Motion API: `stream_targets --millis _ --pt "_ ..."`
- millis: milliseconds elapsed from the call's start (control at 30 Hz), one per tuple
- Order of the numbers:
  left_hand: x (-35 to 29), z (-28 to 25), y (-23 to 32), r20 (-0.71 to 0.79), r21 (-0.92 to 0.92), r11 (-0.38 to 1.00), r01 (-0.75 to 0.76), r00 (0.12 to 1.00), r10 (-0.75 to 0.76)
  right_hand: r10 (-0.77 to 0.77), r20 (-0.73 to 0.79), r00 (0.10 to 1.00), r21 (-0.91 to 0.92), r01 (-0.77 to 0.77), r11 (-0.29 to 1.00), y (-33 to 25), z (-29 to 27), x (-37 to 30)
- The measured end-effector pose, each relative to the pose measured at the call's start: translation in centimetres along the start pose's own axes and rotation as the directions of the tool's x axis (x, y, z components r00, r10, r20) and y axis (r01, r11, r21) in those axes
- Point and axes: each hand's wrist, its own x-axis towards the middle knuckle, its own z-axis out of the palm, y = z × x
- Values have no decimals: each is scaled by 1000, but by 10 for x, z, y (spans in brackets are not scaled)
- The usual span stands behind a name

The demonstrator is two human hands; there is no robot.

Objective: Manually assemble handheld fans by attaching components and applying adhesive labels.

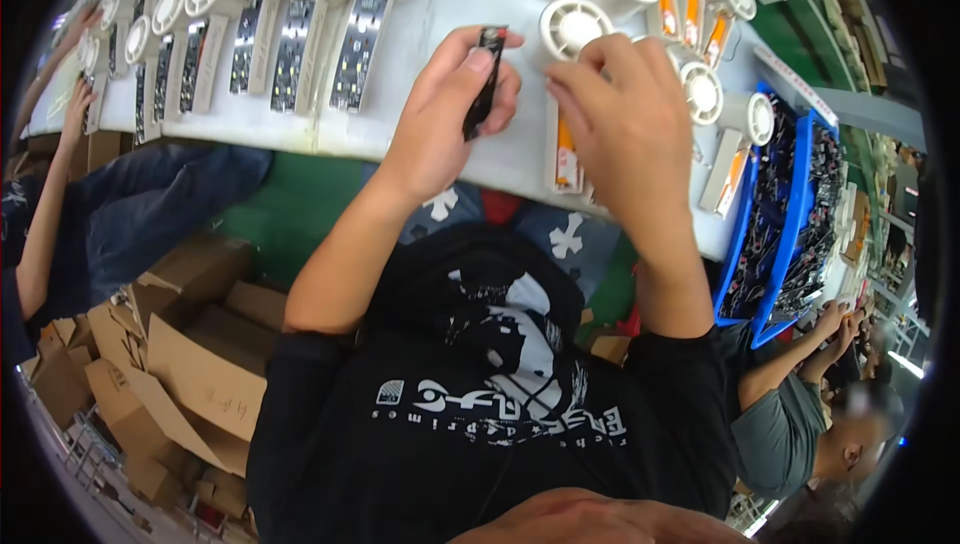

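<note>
My left hand (450, 109) is closed round a small black oblong object (486, 84) with a shiny metallic top end; its exact kind I cannot make out. My right hand (635, 119) hovers over the table with bent fingers, thumb and fingertips drawn together; whatever they pinch, if anything, is hidden. Just beyond those fingertips is a white round slotted lamp head (575, 29). Partly covered by the right hand, a white housing with an orange strip (566, 154) lies below that head.
Rows of white lamp heads with LED boards (360, 49) line the table's left side. More units with orange strips (692, 14) stand far right. Blue bins (775, 214) of dark parts flank the right edge. Cardboard boxes (190, 374) sit lower left. Co-workers are on both sides.
</note>
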Motion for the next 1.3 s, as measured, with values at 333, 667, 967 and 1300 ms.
stream_targets --millis 333,667,967,1300 --pt "-16 1 11 57 233 959 162 982 -180 47 -110 993 260 -17 965 7 6 -9" --pt "-12 -5 9 101 162 966 203 970 -221 54 -152 987 225 -19 974 7 10 -10" --pt "-9 -1 5 52 124 978 166 983 -174 27 -182 983 203 11 979 4 9 -8" --pt "-8 -2 9 41 161 969 186 980 -194 -93 -130 987 233 122 965 15 8 -4"
